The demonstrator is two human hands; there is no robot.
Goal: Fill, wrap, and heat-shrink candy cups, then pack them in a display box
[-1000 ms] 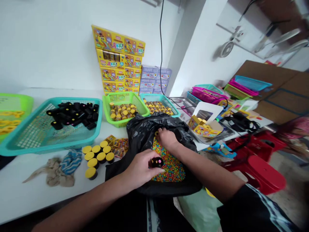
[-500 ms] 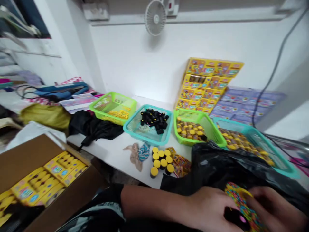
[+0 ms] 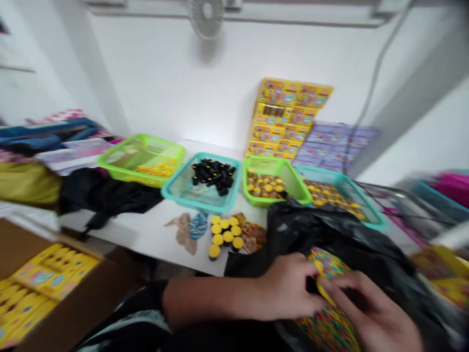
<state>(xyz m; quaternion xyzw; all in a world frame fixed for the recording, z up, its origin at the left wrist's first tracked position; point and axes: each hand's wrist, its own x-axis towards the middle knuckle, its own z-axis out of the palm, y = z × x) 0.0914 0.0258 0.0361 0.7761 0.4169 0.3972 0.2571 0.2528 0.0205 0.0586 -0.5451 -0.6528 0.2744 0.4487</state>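
Observation:
My left hand (image 3: pixel 293 288) and my right hand (image 3: pixel 370 308) come together at the lower right. Both are closed around a small yellow piece (image 3: pixel 324 289), with something dark beside it at my left fingers; its kind is partly hidden. Below and behind the fingers lie multicoloured sprinkle-like bits (image 3: pixel 331 327), inside or on a crumpled black plastic bag (image 3: pixel 359 244). Left of the bag, several small dark jars with yellow lids (image 3: pixel 227 237) stand grouped on the white table (image 3: pixel 139 237), beside printed yellow-brown packets (image 3: pixel 254 234).
Along the wall stand a green basket (image 3: pixel 106 164) of yellow pieces, a turquoise basket (image 3: pixel 174 193) of black pieces, and green (image 3: pixel 300 188) and turquoise (image 3: pixel 366 205) baskets of yellow-lidded jars. Yellow boxes (image 3: pixel 282 132) are stacked behind. A carton (image 3: pixel 84 303) holds yellow packs at lower left.
The view has swung to the right. The black piece with a pink dot at my left hand no longer shows, and my hands are now pinched together over the sprinkle-like bits.

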